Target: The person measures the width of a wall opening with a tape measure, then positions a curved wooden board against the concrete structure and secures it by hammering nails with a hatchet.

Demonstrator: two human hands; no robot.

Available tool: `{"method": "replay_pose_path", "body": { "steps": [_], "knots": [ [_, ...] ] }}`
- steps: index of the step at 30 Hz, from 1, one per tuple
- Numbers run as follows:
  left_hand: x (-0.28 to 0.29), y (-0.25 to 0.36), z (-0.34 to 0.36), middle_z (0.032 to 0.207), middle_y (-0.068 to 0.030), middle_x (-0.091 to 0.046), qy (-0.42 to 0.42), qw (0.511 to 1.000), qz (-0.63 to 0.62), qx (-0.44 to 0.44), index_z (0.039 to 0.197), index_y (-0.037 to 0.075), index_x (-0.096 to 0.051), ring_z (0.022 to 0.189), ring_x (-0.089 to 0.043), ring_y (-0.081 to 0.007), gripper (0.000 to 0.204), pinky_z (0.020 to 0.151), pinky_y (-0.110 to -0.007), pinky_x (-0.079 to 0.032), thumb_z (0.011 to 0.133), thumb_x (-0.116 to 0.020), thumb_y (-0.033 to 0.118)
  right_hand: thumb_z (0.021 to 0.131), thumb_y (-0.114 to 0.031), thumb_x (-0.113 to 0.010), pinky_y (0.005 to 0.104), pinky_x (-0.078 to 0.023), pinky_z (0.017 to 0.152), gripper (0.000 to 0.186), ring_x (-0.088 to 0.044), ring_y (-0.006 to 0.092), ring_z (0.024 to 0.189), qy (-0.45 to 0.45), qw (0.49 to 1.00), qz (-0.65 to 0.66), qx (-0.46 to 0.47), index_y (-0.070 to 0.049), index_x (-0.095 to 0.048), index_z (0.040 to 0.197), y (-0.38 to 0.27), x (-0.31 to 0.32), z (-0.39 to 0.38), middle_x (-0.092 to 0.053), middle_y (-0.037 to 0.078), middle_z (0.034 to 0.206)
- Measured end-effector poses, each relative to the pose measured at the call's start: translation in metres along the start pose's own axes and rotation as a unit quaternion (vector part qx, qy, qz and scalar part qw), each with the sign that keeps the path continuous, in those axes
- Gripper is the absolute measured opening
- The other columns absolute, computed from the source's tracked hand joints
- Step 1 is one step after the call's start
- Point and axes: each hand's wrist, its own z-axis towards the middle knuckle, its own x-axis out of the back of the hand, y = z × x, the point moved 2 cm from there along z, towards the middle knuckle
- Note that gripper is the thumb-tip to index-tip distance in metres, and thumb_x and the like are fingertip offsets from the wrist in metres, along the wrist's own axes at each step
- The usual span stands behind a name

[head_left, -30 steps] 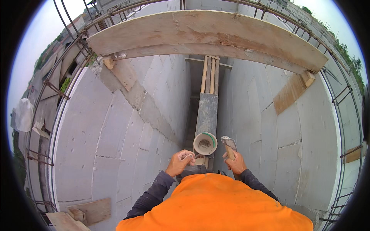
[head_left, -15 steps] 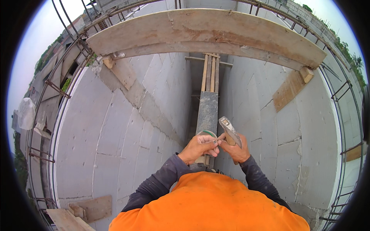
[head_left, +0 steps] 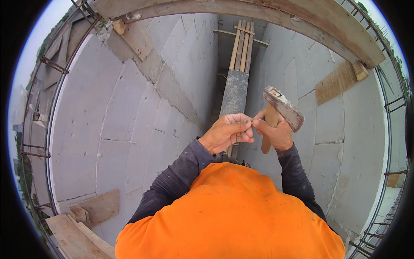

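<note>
My right hand point(head_left: 279, 134) is wrapped round the wooden handle of a hammer point(head_left: 284, 108). Its worn, mortar-stained steel head points up and outward, and the handle's end hangs below my palm. Close beside it, my left hand point(head_left: 228, 133) has its thumb and fingertips pinched together. The fingertips of both hands meet in front of my body, at something too small to make out. Beneath the hands runs a dusty dark plank point(head_left: 235, 90), partly covered by my left hand.
Pale block walls rise at left point(head_left: 116, 112) and right point(head_left: 327, 125), with a deep narrow gap between. Bamboo poles point(head_left: 242, 45) carry on from the plank. A wooden board point(head_left: 207, 7) spans the walls ahead. Rebar point(head_left: 47, 146) lines the outer left side; timber pieces point(head_left: 73, 237) lie lower left.
Both hands and the hammer now appear higher in the picture, as does the board ahead. The hammer has turned, its head farther right. A green-edged curved thing by my left hand no longer shows.
</note>
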Motion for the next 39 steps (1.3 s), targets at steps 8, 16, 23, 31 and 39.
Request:
{"method": "replay_pose_path", "body": {
  "steps": [8,16,23,31,39],
  "knots": [
    [0.003,-0.003,0.0,0.089,-0.0068,-0.071,-0.08,0.997,-0.021,-0.005,0.113,0.0,-0.067,0.082,-0.072,-0.0159,0.021,0.086,-0.032,-0.061,0.103,-0.067,0.018,0.09,-0.014,-0.077,0.0249,-0.049,0.055,0.015,-0.06,0.0096,0.06,-0.041,0.996,0.082,0.0,-0.001,-0.07,0.09,-0.004,0.002,-0.001,-0.066,0.003,0.072],
    [-0.002,0.001,-0.001,0.089,-0.0046,-0.07,0.001,0.999,0.048,-0.022,0.107,0.001,-0.067,0.079,-0.068,-0.0117,0.018,0.085,-0.031,-0.059,0.102,-0.068,0.018,0.089,-0.011,-0.074,0.025,-0.048,0.055,0.01,-0.059,0.0091,0.06,-0.006,0.998,0.028,-0.049,-0.002,-0.07,0.09,-0.012,0.004,-0.002,-0.064,0.002,0.071],
    [-0.007,0.003,0.001,0.092,-0.008,-0.073,0.054,0.989,0.133,-0.043,0.107,-0.001,-0.069,0.083,-0.07,-0.0136,0.023,0.078,-0.028,-0.058,0.098,-0.074,0.02,0.09,-0.013,-0.069,0.0251,-0.047,0.057,0.011,-0.059,0.0081,0.063,0.042,0.995,-0.061,-0.071,-0.003,-0.068,0.088,-0.012,0.002,-0.001,-0.063,0.0,0.071],
    [0.002,-0.005,0.005,0.095,-0.0067,-0.072,0.045,0.991,0.091,-0.091,0.11,0.0,-0.068,0.083,-0.069,-0.0124,0.023,0.082,-0.031,-0.059,0.098,-0.073,0.019,0.09,-0.011,-0.067,0.0251,-0.05,0.056,0.011,-0.061,0.0102,0.061,0.143,0.99,0.002,-0.002,0.0,-0.066,0.089,-0.01,-0.017,0.005,-0.065,0.003,0.072],
    [0.011,-0.015,0.0,0.093,-0.0032,-0.065,-0.006,0.991,-0.054,-0.124,0.112,0.001,-0.067,0.083,-0.065,-0.0112,0.015,0.087,-0.034,-0.059,0.103,-0.064,0.012,0.091,-0.009,-0.066,0.0261,-0.051,0.054,0.011,-0.06,0.0132,0.055,0.179,0.982,0.064,0.023,0.002,-0.066,0.09,-0.021,-0.026,0.014,-0.066,0.007,0.069]
  ]
}}
